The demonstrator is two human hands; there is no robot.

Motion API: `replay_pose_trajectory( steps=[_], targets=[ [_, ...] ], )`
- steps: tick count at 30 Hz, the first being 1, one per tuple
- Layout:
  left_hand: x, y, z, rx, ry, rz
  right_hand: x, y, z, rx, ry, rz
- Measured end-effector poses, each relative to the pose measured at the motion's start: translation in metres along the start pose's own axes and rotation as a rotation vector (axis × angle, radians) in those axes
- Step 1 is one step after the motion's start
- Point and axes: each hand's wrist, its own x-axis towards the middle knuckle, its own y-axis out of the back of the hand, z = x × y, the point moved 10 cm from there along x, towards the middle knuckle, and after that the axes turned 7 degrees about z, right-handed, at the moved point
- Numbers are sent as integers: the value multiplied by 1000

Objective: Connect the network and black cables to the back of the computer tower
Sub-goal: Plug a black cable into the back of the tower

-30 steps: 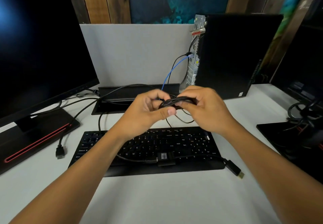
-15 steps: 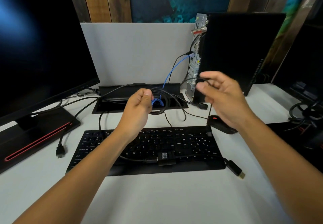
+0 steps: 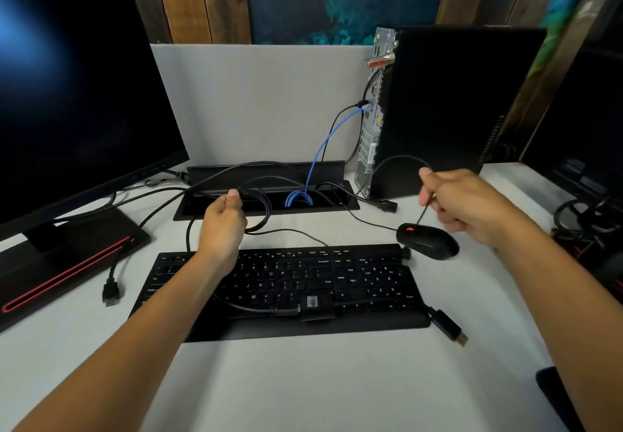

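black cable (image 3: 261, 211): thin, looped | left hand (image 3: 224, 217): grips loop | right hand (image 3: 462, 204): pinches cable strand

Two bare forearms reaching forward from the lower corners. Left hand (image 3: 225, 221) raised, thumb up, fingers curled around a looped black cable (image 3: 263, 216). Right hand (image 3: 462, 207) raised farther right, well apart, pinching the same thin cable.
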Motion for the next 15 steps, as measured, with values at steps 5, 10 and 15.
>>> replay_pose_trajectory(
  steps=[5,10,15],
  targets=[
    [-19,-21,9,-43,33,-57,-27,-48,-30,685,-112,-286],
    [-36,-37,8,-79,117,-89,-51,-74,-51,751,-6,-349],
    [-53,-48,14,-132,177,-129,-67,-83,-65,546,286,-236]
  ],
)
